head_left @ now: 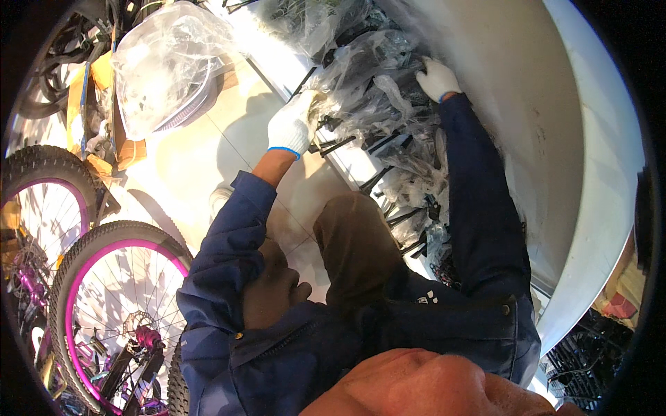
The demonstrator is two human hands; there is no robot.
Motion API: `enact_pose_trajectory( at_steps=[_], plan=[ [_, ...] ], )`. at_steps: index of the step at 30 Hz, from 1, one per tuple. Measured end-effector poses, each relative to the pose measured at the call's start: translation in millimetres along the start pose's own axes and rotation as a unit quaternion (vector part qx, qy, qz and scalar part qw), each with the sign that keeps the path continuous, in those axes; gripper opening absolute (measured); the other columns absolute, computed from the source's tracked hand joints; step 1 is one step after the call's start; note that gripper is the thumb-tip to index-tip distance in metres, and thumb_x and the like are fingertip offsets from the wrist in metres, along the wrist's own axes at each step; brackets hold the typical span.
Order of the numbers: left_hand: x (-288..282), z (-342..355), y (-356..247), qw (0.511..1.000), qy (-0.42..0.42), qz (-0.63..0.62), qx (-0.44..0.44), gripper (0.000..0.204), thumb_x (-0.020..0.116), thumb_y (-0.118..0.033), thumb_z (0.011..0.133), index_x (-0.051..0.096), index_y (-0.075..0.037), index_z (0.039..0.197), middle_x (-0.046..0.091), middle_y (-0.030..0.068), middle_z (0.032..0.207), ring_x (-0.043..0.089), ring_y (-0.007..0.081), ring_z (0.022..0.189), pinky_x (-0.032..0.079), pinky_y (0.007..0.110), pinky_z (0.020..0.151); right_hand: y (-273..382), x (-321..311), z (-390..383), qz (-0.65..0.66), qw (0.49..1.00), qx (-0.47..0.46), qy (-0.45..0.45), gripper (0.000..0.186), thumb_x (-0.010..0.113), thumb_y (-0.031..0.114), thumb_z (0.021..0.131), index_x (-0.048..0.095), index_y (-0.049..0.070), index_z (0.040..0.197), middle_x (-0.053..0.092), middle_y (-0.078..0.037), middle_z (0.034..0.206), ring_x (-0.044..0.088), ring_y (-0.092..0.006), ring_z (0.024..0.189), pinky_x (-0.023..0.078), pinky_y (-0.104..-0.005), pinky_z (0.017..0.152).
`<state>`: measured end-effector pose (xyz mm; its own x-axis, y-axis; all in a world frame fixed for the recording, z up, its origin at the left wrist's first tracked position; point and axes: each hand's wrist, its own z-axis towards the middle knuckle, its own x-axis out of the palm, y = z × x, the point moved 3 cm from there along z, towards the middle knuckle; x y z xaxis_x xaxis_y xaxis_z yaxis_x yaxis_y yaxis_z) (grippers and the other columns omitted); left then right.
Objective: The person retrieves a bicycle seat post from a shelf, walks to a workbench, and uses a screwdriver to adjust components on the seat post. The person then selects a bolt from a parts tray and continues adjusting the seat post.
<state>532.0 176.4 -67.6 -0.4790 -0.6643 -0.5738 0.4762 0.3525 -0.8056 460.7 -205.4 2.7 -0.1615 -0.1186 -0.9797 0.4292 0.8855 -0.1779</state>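
Both hands wear white knit gloves. At the upper middle, my left hand (293, 125) is closed at a bunch of crumpled clear plastic, its fingertips partly hidden; what is inside I cannot make out. My right hand (433, 78) is farther right, fingers slightly bent and apart, touching the right edge of plastic-wrapped parts (374, 69). These bagged parts lie in a row along a white ledge (274, 64), with black rods (336, 145) sticking out from the plastic toward the tiled floor.
Bicycle wheels with magenta rims (121, 246) stand at lower left. A bag-covered round item (166, 76) and cardboard pieces (128, 152) lie at upper left. A large pale curved panel (544, 139) rises on the right. My knee (354, 243) is below my hands.
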Motion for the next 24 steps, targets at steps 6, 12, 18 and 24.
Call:
enact_pose_trajectory(
  at_steps=[6, 12, 18, 24],
  plan=[
    [9.6, -5.1, 13.3, 0.998, -0.012, 0.063, -0.016, 0.051, 0.068, -0.016, 0.091, 0.058, -0.011, 0.140, 0.067, 0.0223, 0.131, 0.065, 0.0407, 0.120, 0.054, 0.044, 0.101, -30.6, 1.0, 18.2, 0.202, 0.969, 0.134, -0.053, 0.080, 0.066, 0.027, 0.089, 0.037, 0.004, 0.159, 0.057, -0.028, 0.147, 0.057, -0.0424, 0.134, 0.045, -0.0451, 0.114],
    [12.2, -6.7, 12.2, 0.995, -0.062, 0.070, 0.031, 0.040, 0.061, -0.013, 0.091, 0.064, -0.016, 0.131, 0.070, 0.0168, 0.113, 0.069, 0.0382, 0.102, 0.057, 0.047, 0.085, -32.0, -2.3, 26.1, 0.105, 0.984, 0.144, -0.011, 0.071, 0.065, 0.026, 0.091, 0.045, 0.014, 0.157, 0.062, -0.027, 0.141, 0.061, -0.0432, 0.128, 0.050, -0.0483, 0.108],
    [9.7, -15.2, -12.8, 0.987, 0.062, 0.141, 0.052, 0.022, 0.057, -0.015, 0.094, 0.068, -0.016, 0.112, 0.063, 0.0129, 0.098, 0.068, 0.0337, 0.088, 0.056, 0.047, 0.076, -29.3, 19.8, 62.8, -0.005, 0.993, 0.087, 0.079, 0.063, 0.067, 0.031, 0.091, 0.056, 0.007, 0.148, 0.063, -0.024, 0.141, 0.060, -0.0422, 0.129, 0.050, -0.0480, 0.109],
    [10.2, -20.6, -21.5, 0.990, 0.056, 0.118, 0.058, 0.024, 0.058, -0.015, 0.092, 0.068, -0.015, 0.114, 0.064, 0.0127, 0.101, 0.070, 0.0340, 0.089, 0.057, 0.045, 0.077, -20.1, 45.7, 98.9, -0.109, 0.977, 0.066, 0.170, 0.048, 0.066, 0.028, 0.085, 0.072, 0.003, 0.127, 0.069, -0.027, 0.128, 0.066, -0.0453, 0.117, 0.054, -0.0517, 0.101]
  ],
)
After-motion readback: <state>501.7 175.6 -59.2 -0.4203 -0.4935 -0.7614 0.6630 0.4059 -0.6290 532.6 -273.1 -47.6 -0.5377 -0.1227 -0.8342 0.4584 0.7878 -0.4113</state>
